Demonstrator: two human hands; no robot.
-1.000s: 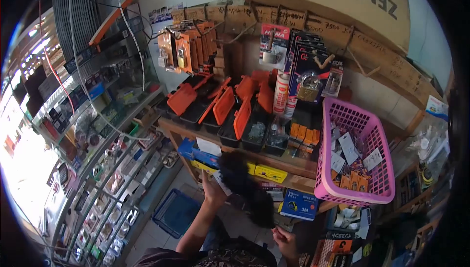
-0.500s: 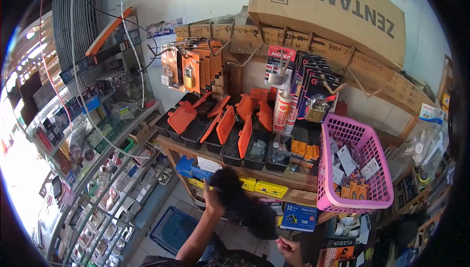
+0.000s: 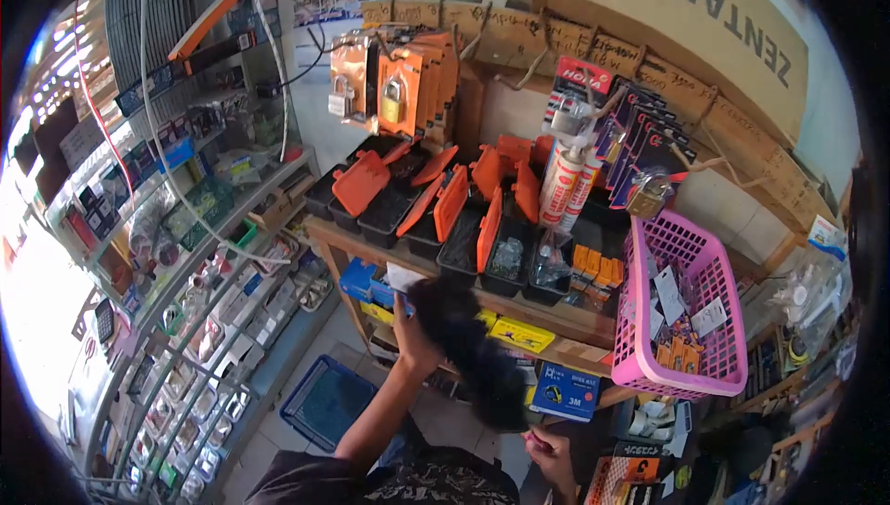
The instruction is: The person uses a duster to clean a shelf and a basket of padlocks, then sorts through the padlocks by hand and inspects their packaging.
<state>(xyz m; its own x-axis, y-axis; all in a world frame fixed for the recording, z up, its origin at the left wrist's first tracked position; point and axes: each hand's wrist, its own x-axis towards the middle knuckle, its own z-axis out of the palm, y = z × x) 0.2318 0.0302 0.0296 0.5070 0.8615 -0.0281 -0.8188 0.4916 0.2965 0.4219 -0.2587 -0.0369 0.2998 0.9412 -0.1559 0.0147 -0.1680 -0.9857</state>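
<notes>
A fluffy black feather duster (image 3: 477, 357) slants across the space in front of my body, its feathered end up and to the left. My right hand (image 3: 551, 457) is closed around the short pinkish handle at its lower end. Near the top, my left hand (image 3: 415, 342) grips the feathers from the left side, with its fingers partly hidden by them. Just beyond stand black bins (image 3: 461, 250) with raised orange lids (image 3: 451, 202) on a wooden shelf (image 3: 584, 314).
A pink basket (image 3: 636, 357) of packaged goods sits at the shelf's right end. Carded padlocks (image 3: 393, 102) hang behind the bins. Left is a glass display rack (image 3: 199, 292); a blue basket (image 3: 326, 405) lies on the floor. A blue box (image 3: 565, 391) is below the shelf.
The view has shifted, so the shelf sits further right and lower in the picture. Both hands still hold the duster, which appears slightly higher and more upright.
</notes>
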